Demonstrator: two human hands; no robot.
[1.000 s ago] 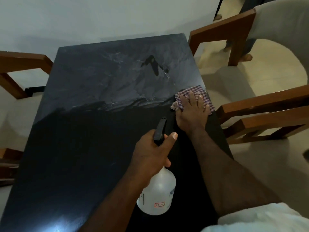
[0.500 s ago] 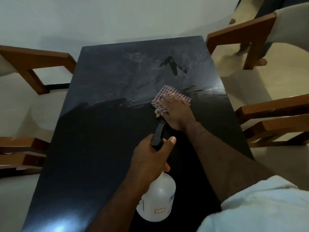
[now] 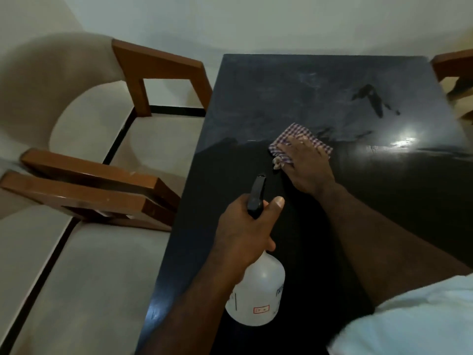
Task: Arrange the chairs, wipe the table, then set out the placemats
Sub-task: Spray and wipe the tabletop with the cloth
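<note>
Head view: along the table's left edge, two wooden-armed chairs with pale upholstery are being shown side by side. The far chair [image 3: 84, 119] is being kept near the far left corner, its front arm post just beside the edge. The near chair [image 3: 97, 278] is being kept about halfway along that edge, and the two neighbouring armrests are lying just beside each other. The black table [image 3: 256, 103] is being viewed lengthwise, its far half looking dull and smeared, its near half darker and glossy.

Over the near half, a white plastic spray bottle [image 3: 256, 295] is being gripped by the left hand [image 3: 245, 226]. The fingers are being curled round its neck under the black spray head [image 3: 256, 196], the thumb is being held up alongside, and the nozzle is being pointed toward the far end. Whether the bottle's base is touching the tabletop cannot be told.

Right of the nozzle, near the table's middle, a checked cloth [image 3: 297, 130] is being pressed flat onto the tabletop by the right hand [image 3: 307, 167], palm down, with the fingers laid straight across it. Beyond the cloth, a dark streak [image 3: 371, 98] is being shown on the dull surface. Toward the right edge, a bright light glare [image 3: 407, 142] is being reflected. A third chair's wooden arm [image 3: 453, 65] is being cut off by the frame at the far right corner. A white sleeve [image 3: 409, 319] is being seen at the near right.
</note>
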